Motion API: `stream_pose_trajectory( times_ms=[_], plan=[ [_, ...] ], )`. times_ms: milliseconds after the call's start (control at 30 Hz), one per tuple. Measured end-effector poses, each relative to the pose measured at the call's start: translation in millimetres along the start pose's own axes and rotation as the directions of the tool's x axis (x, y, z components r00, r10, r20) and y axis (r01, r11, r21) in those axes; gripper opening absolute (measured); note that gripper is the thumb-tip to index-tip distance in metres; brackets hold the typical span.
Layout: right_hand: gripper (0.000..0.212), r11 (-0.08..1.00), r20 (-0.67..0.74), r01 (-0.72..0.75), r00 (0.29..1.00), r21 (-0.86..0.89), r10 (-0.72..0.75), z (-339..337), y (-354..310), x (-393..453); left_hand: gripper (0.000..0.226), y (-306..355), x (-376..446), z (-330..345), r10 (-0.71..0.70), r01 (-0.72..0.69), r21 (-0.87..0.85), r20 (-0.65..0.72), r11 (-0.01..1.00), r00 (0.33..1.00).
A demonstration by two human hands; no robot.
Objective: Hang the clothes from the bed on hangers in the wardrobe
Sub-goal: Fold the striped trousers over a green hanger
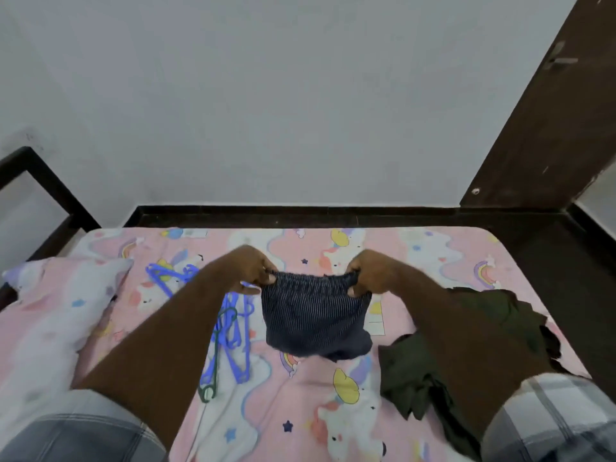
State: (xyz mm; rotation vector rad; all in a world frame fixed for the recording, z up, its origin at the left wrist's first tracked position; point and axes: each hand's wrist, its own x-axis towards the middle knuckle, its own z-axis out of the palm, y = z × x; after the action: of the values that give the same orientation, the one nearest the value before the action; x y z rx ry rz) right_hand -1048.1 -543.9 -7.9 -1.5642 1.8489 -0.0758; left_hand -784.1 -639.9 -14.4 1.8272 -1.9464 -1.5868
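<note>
A dark striped garment (315,315) is being held up above the bed (416,258), pinched at its top edge by the left hand (255,270) and the right hand (365,273). Blue hangers (233,328) are lying just left; an olive garment (420,378) is lying right. No writing is readable.

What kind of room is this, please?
Most likely a bedroom: a bed with a pink unicorn sheet and a pillow, plastic hangers on it, and a dark wooden panel, perhaps a wardrobe, at the right.
</note>
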Motion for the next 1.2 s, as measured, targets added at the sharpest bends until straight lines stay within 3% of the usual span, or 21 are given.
stream_pose_trajectory(
  times_ms=[67,167,267,333,433,533,700,833,1000,1100,1200],
  plan=[
    [0.021,0.999,0.034,-0.030,0.999,0.024,0.030,18.1,16.8,23.9,0.016,-10.6,20.9,16.8,-0.054,0.053,0.085,0.010,0.995,0.998],
    [0.021,0.996,0.001,-0.069,0.998,0.049,0.069,27.2,36.5,62.6,0.014,-19.0,55.6,35.1,-0.089,0.085,-0.139,-0.021,0.987,0.996],
    [0.016,0.973,-0.070,-0.109,0.990,0.205,0.125,16.0,46.4,97.0,0.018,-9.6,93.5,36.4,-0.089,0.049,-0.248,-0.155,0.968,0.984],
    [0.017,0.947,-0.165,-0.095,0.975,0.307,0.151,-1.1,46.3,115.5,0.019,8.2,117.5,29.7,-0.066,-0.021,-0.330,-0.249,0.944,0.966],
    [0.026,0.945,-0.389,0.033,0.915,0.326,0.103,-38.6,40.6,142.8,0.025,44.3,143.7,8.0,0.022,-0.182,-0.353,-0.414,0.918,0.910],
    [0.028,0.930,-0.606,0.196,0.795,0.310,0.034,-90.2,21.2,152.6,0.027,97.0,145.4,-21.9,0.129,-0.366,-0.367,-0.533,0.855,0.836],
    [0.032,0.902,-0.852,0.411,0.512,0.134,-0.107,-184.3,-34.6,121.9,0.023,184.1,102.2,-80.8,0.267,-0.641,-0.296,-0.728,0.709,0.632],
    [0.038,0.850,-0.943,0.527,0.296,0.025,-0.155,-224.8,-72.6,62.4,0.024,224.9,33.4,-107.8,0.346,-0.787,-0.247,-0.795,0.566,0.498],
    [0.042,0.828,-0.965,0.555,0.168,-0.075,-0.200,-202.6,-92.3,-29.8,0.023,212.5,-59.0,-99.9,0.424,-0.862,-0.215,-0.800,0.460,0.425],
    [0.040,0.842,-0.965,0.531,0.159,-0.093,-0.207,-167.2,-94.6,-90.6,0.023,184.0,-112.9,-79.3,0.471,-0.881,-0.218,-0.777,0.421,0.417],
    [0.030,0.870,-0.942,0.491,0.274,-0.038,-0.196,-108.4,-87.8,-143.9,0.023,128.1,-153.0,-47.3,0.503,-0.855,-0.251,-0.720,0.454,0.478]
  ],
)
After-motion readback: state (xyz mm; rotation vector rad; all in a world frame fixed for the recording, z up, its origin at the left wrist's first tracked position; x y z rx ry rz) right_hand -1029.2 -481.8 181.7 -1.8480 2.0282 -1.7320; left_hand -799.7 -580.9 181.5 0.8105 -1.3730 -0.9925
